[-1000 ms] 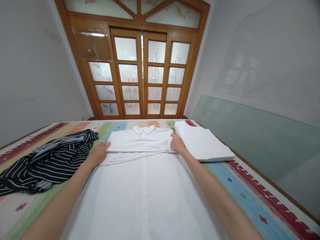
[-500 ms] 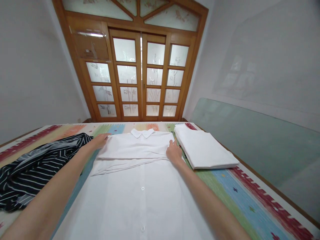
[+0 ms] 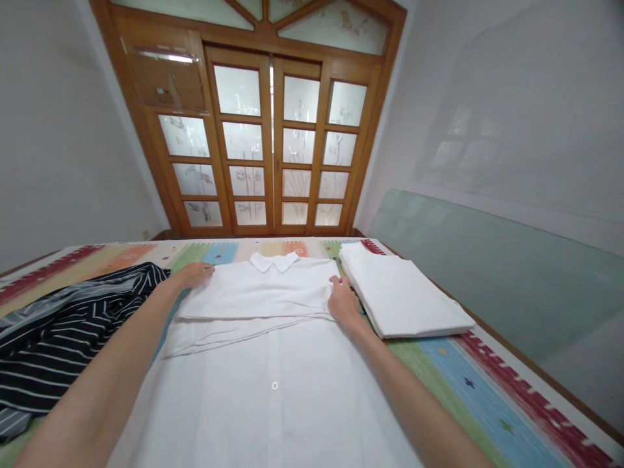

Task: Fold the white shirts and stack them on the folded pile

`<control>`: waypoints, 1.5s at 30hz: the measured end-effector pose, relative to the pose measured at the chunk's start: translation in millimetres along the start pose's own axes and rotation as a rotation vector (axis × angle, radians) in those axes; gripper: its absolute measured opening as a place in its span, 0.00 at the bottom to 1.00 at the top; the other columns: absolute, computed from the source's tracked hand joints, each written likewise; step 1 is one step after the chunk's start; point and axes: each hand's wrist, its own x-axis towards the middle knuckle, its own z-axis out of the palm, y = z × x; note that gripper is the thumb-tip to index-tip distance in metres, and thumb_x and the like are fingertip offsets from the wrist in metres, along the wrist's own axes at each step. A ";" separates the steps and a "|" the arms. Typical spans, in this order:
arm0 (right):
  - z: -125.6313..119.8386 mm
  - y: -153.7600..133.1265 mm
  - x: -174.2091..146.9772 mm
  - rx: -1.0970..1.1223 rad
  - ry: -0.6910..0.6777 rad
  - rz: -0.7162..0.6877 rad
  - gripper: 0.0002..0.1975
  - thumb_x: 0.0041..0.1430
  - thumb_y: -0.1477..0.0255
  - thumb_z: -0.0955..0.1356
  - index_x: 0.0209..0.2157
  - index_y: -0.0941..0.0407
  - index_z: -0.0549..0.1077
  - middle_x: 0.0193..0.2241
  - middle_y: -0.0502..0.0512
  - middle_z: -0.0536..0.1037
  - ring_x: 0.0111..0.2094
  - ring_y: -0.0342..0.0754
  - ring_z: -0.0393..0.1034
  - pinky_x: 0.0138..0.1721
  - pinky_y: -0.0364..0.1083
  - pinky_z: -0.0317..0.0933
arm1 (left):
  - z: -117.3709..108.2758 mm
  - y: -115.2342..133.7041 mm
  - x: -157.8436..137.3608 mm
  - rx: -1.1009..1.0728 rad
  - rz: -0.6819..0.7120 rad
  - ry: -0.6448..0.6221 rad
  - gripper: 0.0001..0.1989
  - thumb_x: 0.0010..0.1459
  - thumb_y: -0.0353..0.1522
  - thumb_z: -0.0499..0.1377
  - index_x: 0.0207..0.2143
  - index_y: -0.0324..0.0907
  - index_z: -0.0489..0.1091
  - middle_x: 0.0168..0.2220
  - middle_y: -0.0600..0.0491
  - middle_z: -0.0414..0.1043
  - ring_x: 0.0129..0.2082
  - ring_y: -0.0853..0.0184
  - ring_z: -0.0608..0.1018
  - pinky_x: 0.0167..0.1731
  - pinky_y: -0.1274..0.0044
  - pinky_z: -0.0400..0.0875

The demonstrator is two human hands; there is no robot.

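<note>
A white collared shirt [image 3: 277, 364] lies spread out in front of me, collar at the far end and a button strip down its middle. Its sleeves are laid across the chest in overlapping, slightly slanted layers. At the far left shoulder edge, my left hand [image 3: 197, 274] is closed on the fabric, its fingertips partly hidden. My right hand [image 3: 344, 301] pinches the shirt's right side edge, thumb and forefinger together, just below the shoulder. The shirt's near end runs out of view between my forearms.
A folded white cloth stack [image 3: 407, 296] lies right of the shirt. To the left is a crumpled black-and-white striped garment [image 3: 73, 338]. Everything rests on a colourful patterned bed cover [image 3: 446, 370]. A pale green panel [image 3: 487, 260] stands along the right wall; wooden glazed doors [image 3: 270, 143] are beyond.
The view has shifted slightly, and the shirt's chest area sits a little nearer. My right hand has moved slightly down along the edge; both hands stay at the shirt.
</note>
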 end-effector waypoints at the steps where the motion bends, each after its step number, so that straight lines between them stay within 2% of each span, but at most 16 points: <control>1: 0.4 1.0 0.1 -0.001 0.000 -0.005 0.22 0.61 0.81 0.57 0.55 0.54 0.65 0.50 0.63 0.65 0.35 0.47 0.73 0.36 0.45 0.64 | -1.2 1.2 1.2 0.002 0.001 -0.015 0.18 0.54 0.39 0.49 0.31 0.42 0.77 0.41 0.43 0.79 0.45 0.56 0.79 0.47 0.71 0.70; 5: 4.5 3.2 -0.7 -0.003 0.016 -0.013 0.21 0.61 0.81 0.57 0.54 0.55 0.65 0.50 0.62 0.65 0.35 0.47 0.73 0.36 0.45 0.64 | -8.6 7.2 5.8 0.024 0.033 -0.084 0.21 0.55 0.43 0.48 0.29 0.41 0.76 0.38 0.41 0.79 0.41 0.54 0.79 0.44 0.69 0.70; 7: 7.0 3.7 -1.3 0.005 0.033 -0.023 0.20 0.62 0.81 0.57 0.53 0.55 0.66 0.50 0.62 0.65 0.36 0.46 0.73 0.35 0.44 0.64 | -11.7 11.1 6.7 0.037 0.062 -0.096 0.18 0.50 0.44 0.52 0.26 0.42 0.76 0.36 0.43 0.79 0.40 0.55 0.79 0.42 0.70 0.70; 10: 9.5 4.3 -1.9 0.017 0.050 -0.035 0.19 0.62 0.80 0.57 0.52 0.55 0.67 0.50 0.61 0.66 0.36 0.46 0.73 0.35 0.43 0.64 | -13.2 17.7 6.3 0.023 0.104 -0.093 0.11 0.41 0.39 0.55 0.22 0.44 0.73 0.30 0.48 0.78 0.35 0.56 0.78 0.39 0.72 0.69; 15: 8.9 3.9 -2.5 0.009 0.053 -0.032 0.18 0.62 0.80 0.58 0.52 0.55 0.67 0.50 0.61 0.66 0.36 0.45 0.73 0.35 0.43 0.64 | -11.3 27.1 6.8 -0.077 0.131 -0.048 0.05 0.36 0.36 0.53 0.16 0.44 0.62 0.18 0.55 0.65 0.26 0.63 0.72 0.30 0.74 0.65; 18: 6.7 3.1 -3.4 0.001 0.039 -0.025 0.19 0.62 0.80 0.58 0.52 0.54 0.67 0.50 0.61 0.66 0.36 0.46 0.73 0.35 0.43 0.64 | -12.5 30.3 7.8 -0.140 0.134 -0.056 0.08 0.38 0.37 0.51 0.15 0.45 0.55 0.15 0.58 0.57 0.24 0.66 0.69 0.27 0.76 0.62; 20: 5.5 2.8 -3.9 0.000 0.035 -0.028 0.18 0.62 0.80 0.58 0.51 0.54 0.67 0.50 0.61 0.66 0.36 0.46 0.73 0.35 0.43 0.64 | -14.4 30.8 8.1 -0.143 0.119 -0.067 0.08 0.39 0.37 0.51 0.15 0.45 0.54 0.15 0.58 0.56 0.24 0.65 0.69 0.26 0.76 0.61; 24: 5.4 2.9 -4.0 0.000 0.045 -0.030 0.18 0.63 0.80 0.58 0.51 0.54 0.68 0.49 0.61 0.66 0.35 0.46 0.73 0.34 0.43 0.64 | -17.4 27.6 7.5 0.016 0.039 -0.011 0.06 0.39 0.37 0.54 0.19 0.44 0.62 0.20 0.55 0.66 0.30 0.60 0.74 0.31 0.74 0.64; 27: 6.5 3.1 -3.6 -0.003 0.044 -0.024 0.17 0.63 0.79 0.58 0.51 0.55 0.67 0.49 0.61 0.66 0.35 0.45 0.72 0.34 0.43 0.64 | -17.8 24.5 4.3 0.149 -0.024 0.059 0.12 0.41 0.37 0.56 0.29 0.43 0.71 0.31 0.49 0.75 0.38 0.53 0.76 0.41 0.68 0.66; 29: 7.1 3.1 -3.5 -0.004 0.045 -0.022 0.17 0.63 0.79 0.58 0.51 0.54 0.67 0.49 0.61 0.66 0.35 0.45 0.72 0.34 0.43 0.64 | -17.9 23.6 -0.2 0.226 -0.041 0.078 0.16 0.43 0.39 0.57 0.34 0.42 0.74 0.38 0.44 0.77 0.45 0.49 0.75 0.48 0.63 0.63; 32: 7.8 3.2 -3.2 0.001 0.049 -0.023 0.16 0.63 0.79 0.58 0.50 0.54 0.67 0.49 0.60 0.66 0.35 0.45 0.72 0.35 0.43 0.64 | -18.6 23.9 -8.8 0.341 0.011 0.096 0.17 0.44 0.42 0.58 0.33 0.41 0.76 0.42 0.40 0.76 0.53 0.44 0.69 0.54 0.57 0.56; 35: 9.0 3.6 -2.8 0.007 0.057 -0.028 0.15 0.63 0.78 0.59 0.49 0.54 0.67 0.49 0.60 0.66 0.35 0.44 0.72 0.35 0.43 0.64 | -20.1 22.9 -14.4 0.403 0.067 0.109 0.16 0.44 0.42 0.59 0.30 0.40 0.76 0.43 0.39 0.76 0.55 0.42 0.66 0.55 0.56 0.53; 37: 10.1 3.9 -2.6 0.009 0.065 -0.032 0.15 0.63 0.79 0.59 0.49 0.54 0.67 0.50 0.60 0.66 0.34 0.44 0.72 0.34 0.43 0.64 | -20.1 20.2 -15.7 0.425 0.057 0.098 0.16 0.47 0.41 0.58 0.31 0.40 0.76 0.43 0.40 0.75 0.54 0.43 0.67 0.54 0.57 0.55; 41: 11.3 4.1 -2.8 0.011 0.073 -0.025 0.16 0.63 0.78 0.59 0.50 0.54 0.67 0.50 0.59 0.66 0.34 0.45 0.72 0.34 0.44 0.64 | -13.8 12.8 -20.6 0.445 0.022 0.081 0.14 0.55 0.35 0.52 0.36 0.39 0.75 0.46 0.38 0.73 0.52 0.48 0.70 0.50 0.62 0.63; 43: 11.3 4.2 -3.0 0.015 0.072 -0.021 0.17 0.62 0.79 0.59 0.51 0.54 0.67 0.50 0.60 0.66 0.34 0.45 0.72 0.34 0.43 0.64 | -7.1 10.2 -26.8 0.414 -0.009 0.111 0.15 0.57 0.32 0.49 0.40 0.38 0.74 0.47 0.37 0.72 0.51 0.51 0.71 0.49 0.65 0.65; 45: 11.4 4.4 -3.3 0.021 0.082 -0.024 0.18 0.62 0.79 0.59 0.52 0.54 0.67 0.51 0.60 0.66 0.34 0.44 0.72 0.34 0.43 0.64 | 0.5 8.7 -33.6 0.329 -0.102 0.167 0.18 0.59 0.31 0.47 0.45 0.36 0.71 0.48 0.36 0.71 0.51 0.52 0.72 0.48 0.67 0.67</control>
